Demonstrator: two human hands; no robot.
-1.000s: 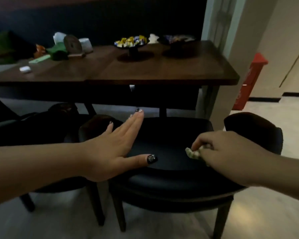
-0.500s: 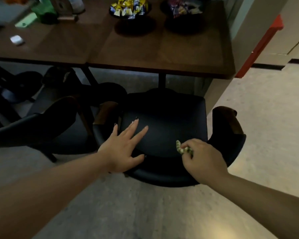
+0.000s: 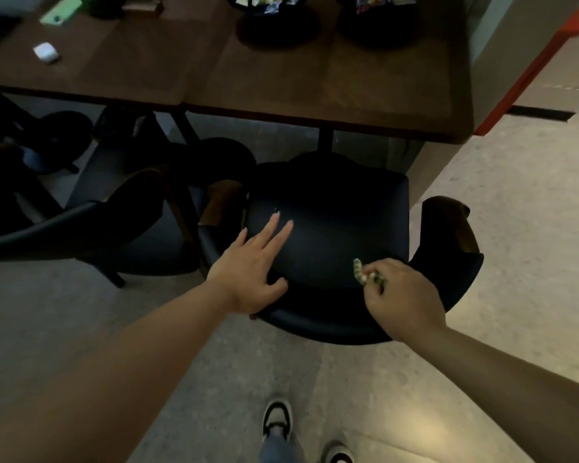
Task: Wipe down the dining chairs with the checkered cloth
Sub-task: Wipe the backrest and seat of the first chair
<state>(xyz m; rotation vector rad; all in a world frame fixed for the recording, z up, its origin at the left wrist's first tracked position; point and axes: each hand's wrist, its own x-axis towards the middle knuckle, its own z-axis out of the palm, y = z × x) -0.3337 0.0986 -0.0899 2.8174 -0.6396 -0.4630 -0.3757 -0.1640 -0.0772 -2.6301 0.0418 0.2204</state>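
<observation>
A dark padded dining chair (image 3: pixel 335 228) stands in front of me, its seat partly under the wooden table (image 3: pixel 315 78). My left hand (image 3: pixel 251 265) rests flat on the seat's left side, fingers straight and spread. My right hand (image 3: pixel 401 292) holds the bunched checkered cloth (image 3: pixel 365 274) against the seat's near right edge, close to the curved backrest (image 3: pixel 448 255). Most of the cloth is hidden inside the fist.
A second dark chair (image 3: pixel 91 225) stands to the left, close beside the first. More chairs sit in shadow under the table. On the table are two bowls of wrapped sweets (image 3: pixel 268 8), a white earbud case (image 3: pixel 46 52) and a green phone (image 3: pixel 59 15). My shoes (image 3: pixel 276 421) are below.
The view has tilted down and risen, so the chair now looks lower and my shoes show. Both hands have stayed on the seat, the right one at its near edge.
</observation>
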